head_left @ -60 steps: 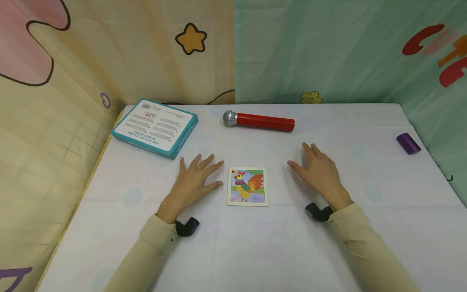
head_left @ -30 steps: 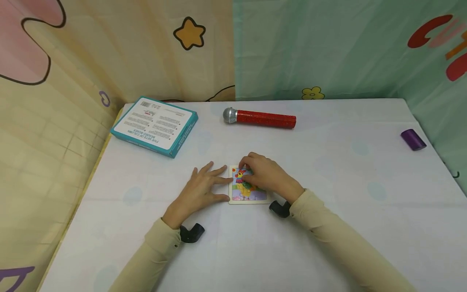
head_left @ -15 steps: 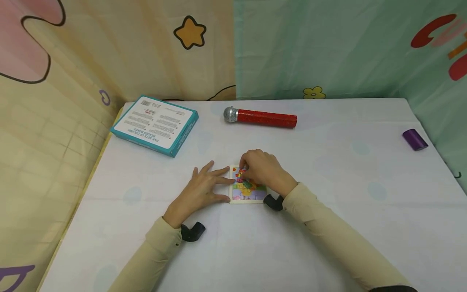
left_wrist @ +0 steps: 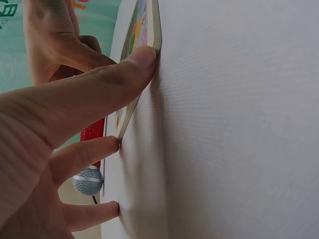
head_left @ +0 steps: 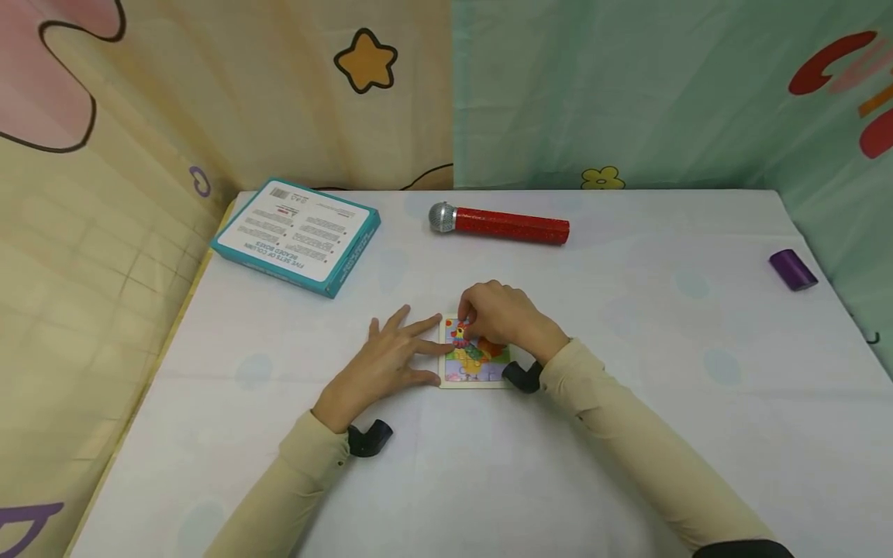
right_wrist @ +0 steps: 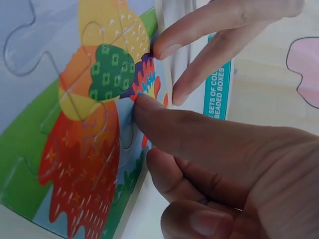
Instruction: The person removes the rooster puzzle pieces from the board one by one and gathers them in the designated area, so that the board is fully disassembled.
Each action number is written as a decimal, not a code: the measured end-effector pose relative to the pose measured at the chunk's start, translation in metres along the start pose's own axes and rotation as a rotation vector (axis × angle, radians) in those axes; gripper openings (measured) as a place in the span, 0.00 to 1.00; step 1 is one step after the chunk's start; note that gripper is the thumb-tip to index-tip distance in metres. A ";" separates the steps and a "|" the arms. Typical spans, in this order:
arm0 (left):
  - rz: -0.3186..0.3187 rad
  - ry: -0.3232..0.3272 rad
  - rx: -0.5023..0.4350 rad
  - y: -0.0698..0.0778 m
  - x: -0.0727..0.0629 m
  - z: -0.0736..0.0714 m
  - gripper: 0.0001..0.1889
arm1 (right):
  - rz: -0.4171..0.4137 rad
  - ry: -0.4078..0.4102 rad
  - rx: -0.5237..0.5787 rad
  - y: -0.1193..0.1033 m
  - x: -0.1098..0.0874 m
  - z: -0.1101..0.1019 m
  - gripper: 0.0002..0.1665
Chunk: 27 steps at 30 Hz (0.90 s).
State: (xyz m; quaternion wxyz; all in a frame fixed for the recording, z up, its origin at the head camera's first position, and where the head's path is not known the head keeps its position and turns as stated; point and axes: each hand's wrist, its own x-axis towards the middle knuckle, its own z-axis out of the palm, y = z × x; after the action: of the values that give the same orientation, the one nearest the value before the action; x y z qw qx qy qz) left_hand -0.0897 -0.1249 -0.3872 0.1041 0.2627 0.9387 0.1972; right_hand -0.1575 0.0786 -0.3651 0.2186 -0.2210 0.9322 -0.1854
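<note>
A small square jigsaw puzzle (head_left: 477, 372) of a rooster in a pale frame lies mid-table. My left hand (head_left: 387, 364) is spread at its left side, the thumb (left_wrist: 142, 57) touching the frame's corner and one fingertip over the picture. From the right, my right hand (head_left: 505, 318) reaches over the upper part, fingers curled. Its thumb tip (right_wrist: 144, 102) rests on the puzzle by the rooster's neck, and its index finger bends down near the far edge. The hand hides the upper right of the picture in the head view; whether a piece is lifted cannot be seen.
A teal-edged box (head_left: 296, 236) lies at the back left. Right of it is a red microphone (head_left: 502, 223) with a silver head. A purple cylinder (head_left: 793, 270) sits near the right edge. Printed curtains hang behind the white table (head_left: 446, 480).
My right hand has come left from beside the puzzle onto its upper part and curled its fingers. My left hand has shifted right to the frame. Over the last half second both barely move.
</note>
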 end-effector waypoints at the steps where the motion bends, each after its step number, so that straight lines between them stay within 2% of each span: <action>1: 0.000 -0.008 0.005 0.000 0.000 0.000 0.25 | -0.002 -0.005 0.004 0.000 0.000 0.000 0.10; 12: -0.020 -0.049 0.006 0.002 0.001 -0.003 0.25 | -0.019 -0.013 0.084 0.004 0.002 0.003 0.12; 20: -0.014 -0.055 -0.004 0.002 0.000 -0.001 0.25 | -0.066 0.013 0.124 0.008 0.003 0.003 0.11; 27: -0.011 -0.041 -0.004 0.001 -0.001 -0.001 0.25 | -0.073 0.031 0.176 0.009 0.003 0.004 0.11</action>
State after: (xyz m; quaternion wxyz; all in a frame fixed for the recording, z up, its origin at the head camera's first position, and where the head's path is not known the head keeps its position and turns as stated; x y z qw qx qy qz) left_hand -0.0887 -0.1250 -0.3855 0.1251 0.2612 0.9374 0.1932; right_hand -0.1609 0.0835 -0.3729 0.2158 -0.2317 0.9069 -0.2778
